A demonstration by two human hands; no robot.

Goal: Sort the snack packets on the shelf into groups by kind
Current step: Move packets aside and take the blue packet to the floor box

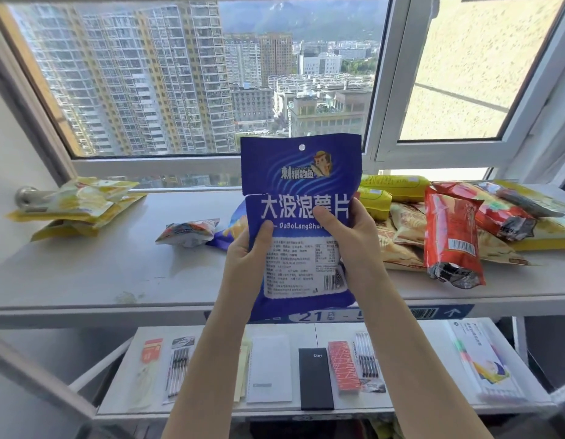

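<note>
I hold a blue chip packet [301, 172] upright above the front edge of the grey shelf [116, 267], its printed back facing me. My left hand [248, 251] grips its left edge and my right hand [351, 236] grips its right edge, each thumb on the packet's face. Another blue packet [233, 229] lies flat behind it, mostly hidden. A small white and orange packet [187, 232] lies just left of that. Yellow packets [75, 204] are stacked at the far left. On the right lies a mixed pile with red packets [450, 236], beige packets [401, 229] and yellow-green packets [392, 185].
A window frame [211, 166] runs directly behind the shelf. A metal knob [24, 194] sticks out at the far left. The lower shelf [275, 410] holds pens, a black diary [316, 378], a red box and other stationery.
</note>
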